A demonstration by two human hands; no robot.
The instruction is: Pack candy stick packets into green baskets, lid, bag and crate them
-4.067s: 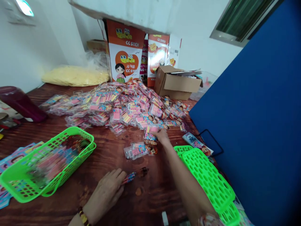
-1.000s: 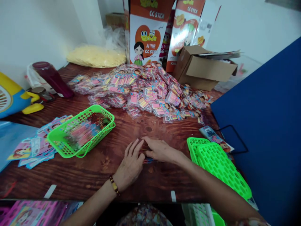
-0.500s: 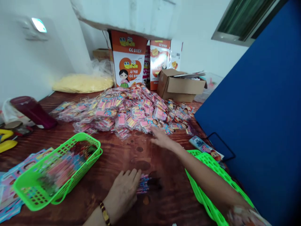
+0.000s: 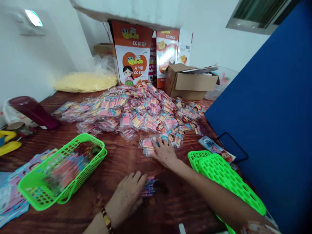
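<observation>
Stack: clear packets with pink and blue print, on the bench directly before the person; most seem set on edge, and the dark right end is blurred.
Left hand: fingers pressed together and curved over the stack's left end, thumb on the near side, pinching the packets between them, probably because slick film would slide apart unheld.
Right hand: palm down, fingers spread over the loose packets beyond the stack; the wide span likely covers several at once, though I cannot tell whether any is gripped.
Pile: a broad heap of similar packets just behind the right hand, its front edge seemingly within easy reach.
Green basket: left of the stack, packets inside, its open top turned up, presumably near enough for the left hand.
Printed cards: fanned loosely at the basket's left, partly hidden behind it.
Green perforated pieces: at least 2, overlapping beside the right forearm, perhaps to save room.
Back edge: a yellow bag, CC STICK cartons and an open cardboard box, bulky things likely kept there to leave the front for handwork.
</observation>
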